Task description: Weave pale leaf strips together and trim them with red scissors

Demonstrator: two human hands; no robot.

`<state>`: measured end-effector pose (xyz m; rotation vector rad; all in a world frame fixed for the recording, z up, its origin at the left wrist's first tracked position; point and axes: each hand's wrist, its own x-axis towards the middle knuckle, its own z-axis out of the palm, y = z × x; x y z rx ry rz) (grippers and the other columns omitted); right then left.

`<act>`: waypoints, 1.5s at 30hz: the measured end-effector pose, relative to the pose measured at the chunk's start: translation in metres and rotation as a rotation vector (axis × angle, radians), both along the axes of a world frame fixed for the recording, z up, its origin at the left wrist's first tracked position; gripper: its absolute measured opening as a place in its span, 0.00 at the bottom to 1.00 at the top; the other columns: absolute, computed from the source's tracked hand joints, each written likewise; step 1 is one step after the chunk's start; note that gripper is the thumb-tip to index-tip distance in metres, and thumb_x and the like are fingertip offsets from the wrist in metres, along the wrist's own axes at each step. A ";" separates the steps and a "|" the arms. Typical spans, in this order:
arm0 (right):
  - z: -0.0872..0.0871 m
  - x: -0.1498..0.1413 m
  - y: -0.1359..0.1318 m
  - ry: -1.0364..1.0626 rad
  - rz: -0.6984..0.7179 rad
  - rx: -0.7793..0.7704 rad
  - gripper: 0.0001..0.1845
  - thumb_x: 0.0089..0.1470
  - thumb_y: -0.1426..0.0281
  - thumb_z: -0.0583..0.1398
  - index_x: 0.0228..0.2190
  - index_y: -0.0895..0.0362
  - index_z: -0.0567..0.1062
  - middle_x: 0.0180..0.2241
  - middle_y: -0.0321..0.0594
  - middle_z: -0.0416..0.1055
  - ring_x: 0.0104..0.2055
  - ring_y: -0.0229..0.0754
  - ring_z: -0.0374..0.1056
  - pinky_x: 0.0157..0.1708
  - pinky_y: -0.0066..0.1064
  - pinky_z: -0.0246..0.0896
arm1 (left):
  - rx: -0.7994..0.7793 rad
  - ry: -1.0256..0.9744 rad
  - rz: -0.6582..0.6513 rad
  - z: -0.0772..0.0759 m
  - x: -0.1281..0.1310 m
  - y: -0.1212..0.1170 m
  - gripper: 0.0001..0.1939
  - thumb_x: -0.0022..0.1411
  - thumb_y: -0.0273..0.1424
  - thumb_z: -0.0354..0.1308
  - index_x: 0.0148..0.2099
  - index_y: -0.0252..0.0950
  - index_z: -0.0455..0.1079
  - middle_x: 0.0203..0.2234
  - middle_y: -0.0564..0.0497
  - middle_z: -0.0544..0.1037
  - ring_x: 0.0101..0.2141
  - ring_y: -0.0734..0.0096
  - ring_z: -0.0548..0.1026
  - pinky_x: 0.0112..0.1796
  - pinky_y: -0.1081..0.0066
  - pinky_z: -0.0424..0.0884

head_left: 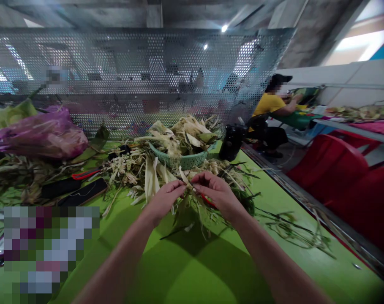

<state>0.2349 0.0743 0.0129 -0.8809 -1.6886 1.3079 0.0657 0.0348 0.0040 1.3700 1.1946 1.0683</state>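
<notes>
In the middle of the view, my left hand and my right hand face each other above the green table, thumbs and forefingers pinched close together. Between the fingertips is a pale strip that looks like dried corn husk; one end sticks up. Darker leafy scraps hang or lie just below the fingers, and I cannot tell which. A red loop, perhaps a scissor handle, shows partly behind my right hand. Beyond the hands, a green plastic basket is heaped with dried husks.
Loose plant scraps surround the basket. Left of it lie a red-handled tool, a dark phone-like slab and a purple plastic bag. A black container stands right. Behind is a perforated metal panel. A person in yellow sits beyond red chairs.
</notes>
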 end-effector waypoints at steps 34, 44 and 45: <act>-0.003 -0.003 0.000 -0.045 -0.010 -0.054 0.12 0.48 0.62 0.63 0.27 0.57 0.69 0.21 0.31 0.60 0.21 0.32 0.52 0.19 0.25 0.45 | -0.016 -0.216 0.065 -0.009 0.007 0.001 0.08 0.51 0.28 0.59 0.36 0.33 0.68 0.30 0.53 0.72 0.32 0.74 0.67 0.36 0.74 0.63; -0.002 0.000 0.000 -0.017 -0.001 -0.055 0.10 0.49 0.63 0.63 0.27 0.56 0.70 0.23 0.33 0.62 0.23 0.33 0.54 0.21 0.26 0.49 | -0.081 -0.248 -0.052 -0.003 0.002 -0.003 0.14 0.53 0.36 0.61 0.40 0.35 0.67 0.29 0.54 0.69 0.27 0.79 0.63 0.28 0.77 0.59; -0.001 0.000 -0.001 -0.063 -0.022 0.018 0.08 0.49 0.64 0.62 0.27 0.56 0.71 0.24 0.34 0.63 0.24 0.35 0.56 0.22 0.26 0.51 | -0.072 -0.190 -0.053 -0.003 0.001 -0.003 0.15 0.54 0.39 0.60 0.40 0.34 0.67 0.30 0.53 0.70 0.28 0.78 0.63 0.29 0.76 0.59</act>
